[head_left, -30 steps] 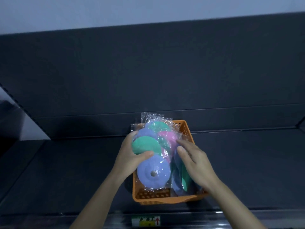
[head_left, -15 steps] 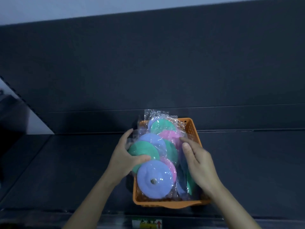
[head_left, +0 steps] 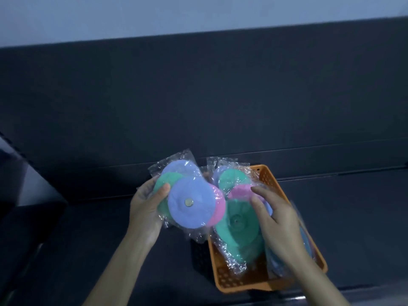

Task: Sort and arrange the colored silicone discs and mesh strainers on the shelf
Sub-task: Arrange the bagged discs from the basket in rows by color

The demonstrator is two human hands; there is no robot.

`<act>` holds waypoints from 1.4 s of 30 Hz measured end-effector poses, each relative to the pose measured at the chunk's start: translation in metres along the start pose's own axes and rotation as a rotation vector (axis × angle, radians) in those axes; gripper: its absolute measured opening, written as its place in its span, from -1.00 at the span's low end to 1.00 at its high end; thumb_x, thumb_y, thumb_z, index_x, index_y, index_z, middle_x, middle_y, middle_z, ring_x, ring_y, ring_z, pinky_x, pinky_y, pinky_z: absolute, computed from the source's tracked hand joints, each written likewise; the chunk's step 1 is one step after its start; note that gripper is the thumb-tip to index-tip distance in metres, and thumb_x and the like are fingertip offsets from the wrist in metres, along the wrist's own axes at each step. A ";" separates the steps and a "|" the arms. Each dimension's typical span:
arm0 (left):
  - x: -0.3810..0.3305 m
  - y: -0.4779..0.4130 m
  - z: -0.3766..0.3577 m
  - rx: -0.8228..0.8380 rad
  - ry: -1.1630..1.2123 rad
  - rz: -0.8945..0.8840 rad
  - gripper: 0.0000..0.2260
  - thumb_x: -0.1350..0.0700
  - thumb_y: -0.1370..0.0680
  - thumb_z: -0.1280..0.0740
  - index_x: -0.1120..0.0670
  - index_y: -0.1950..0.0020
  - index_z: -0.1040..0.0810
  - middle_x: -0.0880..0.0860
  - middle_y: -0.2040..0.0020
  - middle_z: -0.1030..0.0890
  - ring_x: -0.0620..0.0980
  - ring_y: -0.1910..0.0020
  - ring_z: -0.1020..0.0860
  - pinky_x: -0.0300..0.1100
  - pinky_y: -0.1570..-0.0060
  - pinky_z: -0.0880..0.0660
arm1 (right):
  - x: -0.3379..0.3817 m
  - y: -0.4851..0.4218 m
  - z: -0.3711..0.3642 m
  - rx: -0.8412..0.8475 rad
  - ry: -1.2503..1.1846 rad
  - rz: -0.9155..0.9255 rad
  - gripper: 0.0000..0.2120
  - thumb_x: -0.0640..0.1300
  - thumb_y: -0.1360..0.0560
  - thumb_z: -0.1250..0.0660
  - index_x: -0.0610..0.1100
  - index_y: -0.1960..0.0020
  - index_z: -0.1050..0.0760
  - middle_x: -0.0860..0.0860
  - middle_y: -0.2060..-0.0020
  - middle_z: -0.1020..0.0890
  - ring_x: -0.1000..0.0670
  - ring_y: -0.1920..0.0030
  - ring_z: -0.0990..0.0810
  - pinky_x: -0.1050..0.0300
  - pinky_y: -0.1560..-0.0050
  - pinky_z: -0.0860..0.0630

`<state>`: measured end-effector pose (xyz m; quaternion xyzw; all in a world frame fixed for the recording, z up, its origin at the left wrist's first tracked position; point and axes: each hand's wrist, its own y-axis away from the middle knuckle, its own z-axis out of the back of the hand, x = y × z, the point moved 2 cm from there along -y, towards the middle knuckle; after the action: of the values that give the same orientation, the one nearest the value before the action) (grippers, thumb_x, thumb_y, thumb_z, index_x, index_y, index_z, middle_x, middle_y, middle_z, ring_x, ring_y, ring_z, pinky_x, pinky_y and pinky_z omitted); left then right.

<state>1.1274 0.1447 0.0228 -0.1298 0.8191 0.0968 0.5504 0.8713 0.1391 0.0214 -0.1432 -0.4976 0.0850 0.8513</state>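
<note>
Dark shelf [head_left: 88, 239], dark back panel [head_left: 198, 96], pale wall [head_left: 154, 14], dim light

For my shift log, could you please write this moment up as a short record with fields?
setting: dark shelf
container: orange basket, on the shelf
left hand: holds a clear packet of discs, lifted left of the basket
right hand: rests on the packets in the basket
disc colours: blue, green, pink
strainers: none visible

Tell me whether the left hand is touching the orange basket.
Apart. The head view shows the left hand holding a bagged disc pack left of the orange basket, with dark shelf between them.
</note>
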 end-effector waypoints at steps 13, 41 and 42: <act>-0.004 -0.017 0.111 -0.144 0.024 0.117 -0.90 0.25 -0.50 -0.35 0.16 0.00 -0.58 0.12 0.11 -0.67 0.03 0.19 -0.63 -0.09 0.20 -0.58 | 0.082 0.024 -0.113 0.265 -0.121 0.056 -0.70 -0.05 -0.48 -0.34 0.18 -0.18 -0.45 0.43 -0.09 -0.50 0.34 -0.15 -0.48 0.44 -0.16 -0.38; 0.020 -0.030 0.243 -0.251 -0.347 0.292 -0.80 0.43 -0.51 -0.27 0.24 -0.10 -0.49 0.22 0.04 -0.60 0.01 0.18 -0.63 -0.35 0.31 -0.56 | 0.005 0.048 -0.214 0.062 -0.254 -0.642 -0.83 -0.37 -0.44 -0.26 -0.18 0.23 -0.57 -0.08 0.38 -0.63 -0.05 0.35 -0.56 0.02 0.28 -0.48; 0.020 -0.029 0.244 -0.276 -0.380 0.272 -0.82 0.41 -0.52 -0.28 0.22 -0.07 -0.50 0.22 0.04 -0.60 0.00 0.19 -0.62 -0.33 0.29 -0.57 | 0.004 0.046 -0.211 0.066 -0.265 -0.661 -0.82 -0.40 -0.42 -0.24 -0.23 0.26 -0.56 -0.11 0.43 -0.59 -0.08 0.39 -0.53 0.03 0.32 -0.46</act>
<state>1.3432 0.1885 -0.0874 -0.0718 0.6902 0.3030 0.6533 1.0570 0.1500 -0.0885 0.0651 -0.6201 -0.1611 0.7650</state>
